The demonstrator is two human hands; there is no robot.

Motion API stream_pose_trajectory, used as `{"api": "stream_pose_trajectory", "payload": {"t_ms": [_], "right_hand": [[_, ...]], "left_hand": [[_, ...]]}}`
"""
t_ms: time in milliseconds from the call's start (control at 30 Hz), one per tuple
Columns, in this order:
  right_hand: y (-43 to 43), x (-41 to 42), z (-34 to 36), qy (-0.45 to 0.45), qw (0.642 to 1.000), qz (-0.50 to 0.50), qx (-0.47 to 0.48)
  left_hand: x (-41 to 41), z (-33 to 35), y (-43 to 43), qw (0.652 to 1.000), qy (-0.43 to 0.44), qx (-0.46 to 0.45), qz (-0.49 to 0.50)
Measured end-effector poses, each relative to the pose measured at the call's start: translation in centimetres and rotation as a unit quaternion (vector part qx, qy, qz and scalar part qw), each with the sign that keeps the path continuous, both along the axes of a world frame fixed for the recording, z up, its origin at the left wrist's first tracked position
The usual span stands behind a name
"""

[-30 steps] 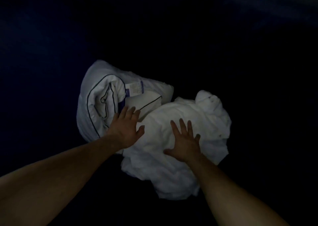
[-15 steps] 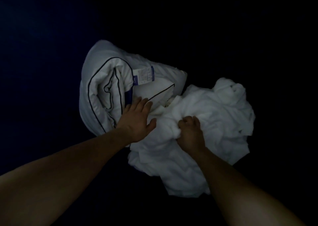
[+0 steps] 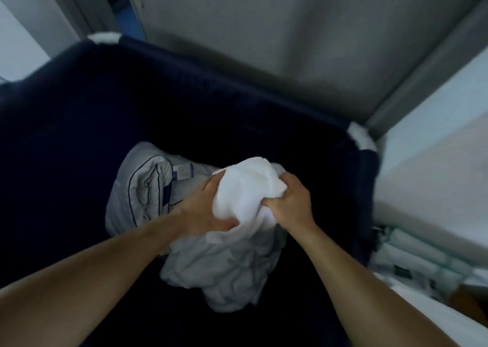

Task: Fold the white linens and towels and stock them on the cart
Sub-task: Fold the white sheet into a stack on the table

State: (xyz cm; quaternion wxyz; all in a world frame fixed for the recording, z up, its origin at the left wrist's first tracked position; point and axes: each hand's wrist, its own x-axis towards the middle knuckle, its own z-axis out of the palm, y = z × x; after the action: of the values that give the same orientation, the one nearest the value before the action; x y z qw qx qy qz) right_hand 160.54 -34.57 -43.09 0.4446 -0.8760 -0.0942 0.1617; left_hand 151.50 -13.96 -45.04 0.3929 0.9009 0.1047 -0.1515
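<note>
Currently the left hand (image 3: 203,210) grips the white towel (image 3: 247,188) from its left side, thumb curled under the bunch. The right hand (image 3: 291,201) clamps the right side, fingers curled into the cloth. The towel's lower part hangs crumpled below the hands, inside a dark navy bin (image 3: 184,96). Just beside it lies a white pillow (image 3: 148,188) with dark piping and 1 label. Beyond the bin rim stands a grey wall (image 3: 264,30).

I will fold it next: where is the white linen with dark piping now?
The piped linen lies inside the dark blue bin, left of centre in the head view, just beyond the left hand and the white towel.
</note>
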Motion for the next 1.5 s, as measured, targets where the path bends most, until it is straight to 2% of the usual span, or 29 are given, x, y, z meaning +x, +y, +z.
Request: {"api": "stream_pose_trajectory", "payload": {"t_ms": [100,267,367,500,667,833,1000,1167,1300,1400,1500], "right_hand": [[-3.3,-0.9,7.3,-0.017,0.997,-0.030,0.065],[-9.0,-3.4,20.0,-0.116,0.986,-0.034,0.119],[-13.1,-5.3,26.5,-0.163,0.972,-0.049,0.160],[-18.3,-7.9,34.0,-0.194,0.949,-0.081,0.236],[-24.3,-11.8,39.8,-0.242,0.917,-0.066,0.311],[-29.3,-15.3,40.7,-0.249,0.927,-0.068,0.271],[-33.5,-17.6,40.9,-0.260,0.933,-0.130,0.213],[-36.5,-19.8,38.3,-0.257,0.938,-0.153,0.173],[-39.3,-21.0,34.4,-0.197,0.957,-0.161,0.136],[-41.2,-22.1,30.7,-0.124,0.971,-0.194,0.061],[-42.3,-23.3,27.6,-0.052,0.982,-0.182,0.012]], "left_hand": [[0.3,6.5,-5.2,0.991,-0.102,-0.081,0.001],[0.6,17.3,-14.0,0.959,-0.259,-0.109,0.029],[0.0,23.7,-18.0,0.952,-0.270,-0.111,0.092],[-1.1,31.7,-23.0,0.935,-0.322,-0.109,0.100],[-2.7,38.9,-28.8,0.902,-0.363,-0.196,0.131],[-4.6,41.0,-34.7,0.890,-0.332,-0.301,0.086],[-5.5,41.5,-39.1,0.894,-0.292,-0.341,0.020],[-6.1,38.5,-42.1,0.896,-0.221,-0.385,0.014],[-6.6,34.8,-44.2,0.912,-0.164,-0.376,0.034],[-6.3,32.7,-45.7,0.922,-0.094,-0.364,0.092],[-5.9,31.4,-47.2,0.922,-0.067,-0.360,0.126]]}}
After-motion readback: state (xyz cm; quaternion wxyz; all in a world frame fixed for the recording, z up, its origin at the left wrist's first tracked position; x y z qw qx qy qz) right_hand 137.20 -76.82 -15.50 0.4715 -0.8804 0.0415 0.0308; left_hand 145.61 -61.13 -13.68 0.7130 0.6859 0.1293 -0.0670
